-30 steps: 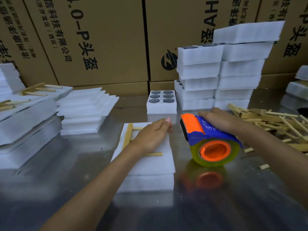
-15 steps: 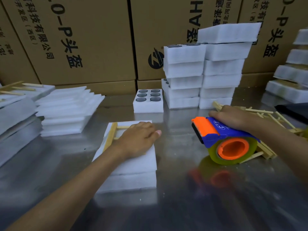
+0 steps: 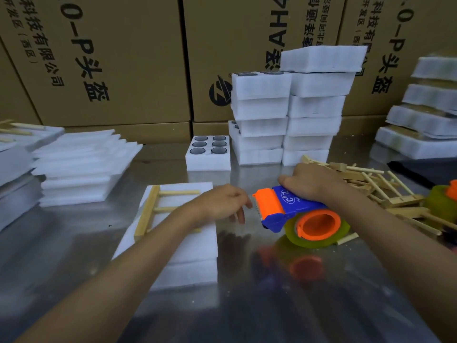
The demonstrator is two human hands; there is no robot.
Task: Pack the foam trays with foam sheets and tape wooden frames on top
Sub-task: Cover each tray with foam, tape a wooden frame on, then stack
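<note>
A white foam tray (image 3: 188,248) lies on the metal table in front of me, with a wooden frame (image 3: 150,209) on its top. My left hand (image 3: 217,203) hovers at the tray's right edge, fingers loosely curled toward the dispenser, holding nothing that I can see. My right hand (image 3: 309,180) grips a blue and orange tape dispenser (image 3: 294,214) from above, its roll of yellowish clear tape low over the table, its orange front close to my left fingertips.
An open foam tray with six round holes (image 3: 207,154) sits behind. Stacked foam trays (image 3: 286,112) stand at the back, foam sheets (image 3: 81,164) at left, loose wooden frames (image 3: 385,186) at right, a second tape roll (image 3: 442,201) at far right. Cardboard boxes (image 3: 111,58) line the back.
My left hand lifted off the frame and moved right, off the tray's edge toward the dispenser. The dispenser swung out to the right, then came back toward the tray.
</note>
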